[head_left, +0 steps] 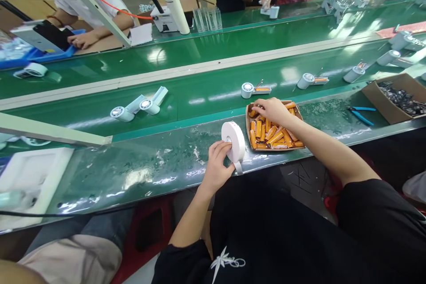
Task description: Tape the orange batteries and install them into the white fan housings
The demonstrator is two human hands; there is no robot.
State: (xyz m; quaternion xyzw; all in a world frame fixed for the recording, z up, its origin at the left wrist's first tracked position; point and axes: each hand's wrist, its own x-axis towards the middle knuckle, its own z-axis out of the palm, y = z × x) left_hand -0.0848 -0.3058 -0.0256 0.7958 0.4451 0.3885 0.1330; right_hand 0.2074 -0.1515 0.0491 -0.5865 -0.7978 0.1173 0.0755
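The orange-wrapped cylindrical cells [258,128] lie loose and crisscrossed under the right hand [274,112], in a shallow cardboard tray [248,133]. From where I stand, that hand's fingers are bent down over a cell at the tray's far left corner; whether they've closed on it I can't tell, since the knuckles hide the tips. With the heap so jumbled, I'd take a cell from the top, by its sides, and lift straight up so its neighbours don't roll over the low rim.

The left hand [216,166] has hold of a white tape roll [237,140], fingers at its core, the roll standing on edge just left of the tray. A loose tape end [238,168] hangs by that thumb, near the worktop [179,155] edge. I'd keep that end free and off the dusty surface, so its sticky side stays clean.

Just past the right hand, on the green conveyor belt [206,86], sits an opened fan housing [248,90] with thin wires sticking up; best to keep knuckles clear of those. Well right of that hand lie blue-handled pliers [364,108], out of the way.
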